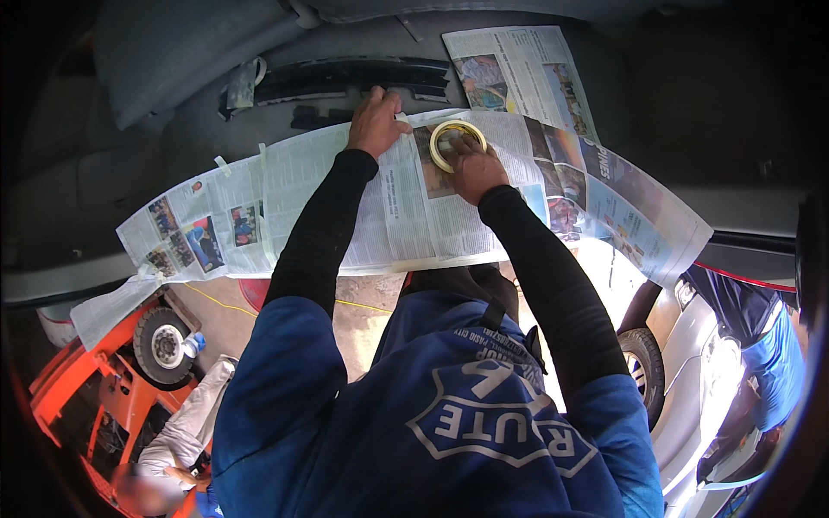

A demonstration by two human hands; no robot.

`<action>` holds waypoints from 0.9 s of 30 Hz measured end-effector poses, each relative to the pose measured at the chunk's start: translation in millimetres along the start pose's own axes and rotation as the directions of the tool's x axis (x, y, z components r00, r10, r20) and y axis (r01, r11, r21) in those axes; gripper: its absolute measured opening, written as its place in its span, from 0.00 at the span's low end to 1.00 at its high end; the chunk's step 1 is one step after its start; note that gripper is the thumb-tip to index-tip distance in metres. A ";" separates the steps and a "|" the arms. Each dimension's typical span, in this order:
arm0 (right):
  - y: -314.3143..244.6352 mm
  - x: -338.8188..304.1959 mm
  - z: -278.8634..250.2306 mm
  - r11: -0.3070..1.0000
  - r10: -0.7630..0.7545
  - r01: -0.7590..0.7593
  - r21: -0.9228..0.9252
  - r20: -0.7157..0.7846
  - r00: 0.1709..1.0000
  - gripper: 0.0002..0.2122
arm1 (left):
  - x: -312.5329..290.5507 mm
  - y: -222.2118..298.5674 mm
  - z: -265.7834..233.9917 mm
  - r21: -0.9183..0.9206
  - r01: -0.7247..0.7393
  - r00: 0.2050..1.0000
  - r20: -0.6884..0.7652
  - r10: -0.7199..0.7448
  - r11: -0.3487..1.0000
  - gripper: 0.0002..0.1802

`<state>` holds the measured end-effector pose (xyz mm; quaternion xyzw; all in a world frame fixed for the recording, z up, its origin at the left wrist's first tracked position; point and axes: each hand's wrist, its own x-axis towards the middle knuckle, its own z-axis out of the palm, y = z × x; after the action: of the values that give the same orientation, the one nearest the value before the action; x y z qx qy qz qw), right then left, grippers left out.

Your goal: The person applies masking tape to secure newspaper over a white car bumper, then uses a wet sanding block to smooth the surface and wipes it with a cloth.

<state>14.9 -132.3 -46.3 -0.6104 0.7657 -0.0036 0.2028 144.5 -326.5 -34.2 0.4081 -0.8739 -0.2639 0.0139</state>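
Gripping a tape roll (434, 148) with the right hand (476, 171); touching newspaper sheets (345, 203) with the left hand (375, 125).
Keeping the tape roll over the newspaper sheets, just right of the left hand, with right-hand fingers hooked into its ring. Bending left-hand fingers close together at the upper edge of the sheets; cannot tell, at this size, whether pinching the pale tape strip (402, 119) beside the thumb. Note newspaper sheets beneath both hands, extending well to either side. Locate a black trim piece (337, 78) just beyond the left hand, and a separate newspaper (527, 73) beyond the right hand. Locate an orange machine (112, 354) far to the left of and below the left hand, and a silver car (686, 367) far to the right of and below the right hand.
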 end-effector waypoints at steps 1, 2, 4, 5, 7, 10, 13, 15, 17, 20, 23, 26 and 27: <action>-0.5 -1.3 -0.7 1.000 0.001 -0.001 -0.004 0.002 1.000 0.23 | -2.0 -1.0 1.4 -0.013 0.019 1.000 0.001 -0.019 1.000 0.27; -0.9 -2.7 -1.3 1.000 0.007 -0.007 -0.005 0.013 1.000 0.23 | -2.6 -2.6 2.6 -0.009 -0.003 1.000 -0.012 0.003 1.000 0.27; -0.8 -6.8 -2.2 1.000 0.001 -0.001 0.013 0.009 1.000 0.23 | -0.8 -7.9 4.0 -0.007 -0.030 0.999 -0.014 0.029 1.000 0.27; -0.4 -9.1 -2.4 0.999 -0.010 0.010 0.033 -0.011 1.000 0.23 | 1.6 -11.9 4.0 0.007 -0.051 0.999 0.011 0.051 0.999 0.27; 0.8 -13.3 -2.3 1.000 -0.015 0.015 0.000 0.008 1.000 0.22 | 10.4 -22.5 1.7 0.023 -0.112 0.993 0.051 0.111 0.993 0.27; 2.7 -16.7 -2.7 1.000 -0.016 0.016 -0.002 0.002 1.000 0.22 | 25.5 -44.2 -7.8 -0.136 0.012 0.949 0.314 0.032 0.991 0.24; 3.3 -17.1 -3.0 1.000 -0.008 0.008 0.001 0.018 1.000 0.22 | 40.1 -65.6 -19.6 0.028 -0.012 0.906 0.423 0.000 1.000 0.18; 2.6 -16.7 -3.5 1.000 -0.006 0.007 -0.010 0.033 0.999 0.23 | 43.2 -78.9 -25.5 0.085 -0.037 0.925 0.380 0.002 0.996 0.15; 1.9 -16.4 -3.4 0.999 -0.002 0.004 -0.040 0.047 0.999 0.25 | 46.6 -91.7 -30.7 0.166 -0.090 0.959 0.279 0.041 0.982 0.13; 2.1 -17.0 -1.8 1.000 0.006 -0.005 -0.019 0.038 0.999 0.24 | 52.5 -113.7 -42.3 0.286 -0.139 0.989 0.079 0.122 0.948 0.12; 4.3 -19.4 1.6 1.000 -0.004 0.004 0.009 -0.006 1.000 0.25 | 60.0 -127.4 -53.7 0.337 -0.008 0.976 -0.203 0.081 0.942 0.12; 8.1 -22.2 6.2 0.999 0.032 -0.033 0.030 0.045 0.998 0.25 | 57.6 -116.0 -55.7 0.342 0.155 0.798 -0.596 0.086 0.927 0.11; 9.4 -22.8 7.6 0.999 0.032 -0.033 0.029 0.050 0.998 0.25 | 55.3 -105.4 -53.4 0.314 0.126 0.747 -0.654 0.118 0.941 0.11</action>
<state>12.5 -106.7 -48.6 -0.5947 0.7700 0.0035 0.2310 194.8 -446.0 -48.6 0.4730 -0.8423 0.0527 0.2529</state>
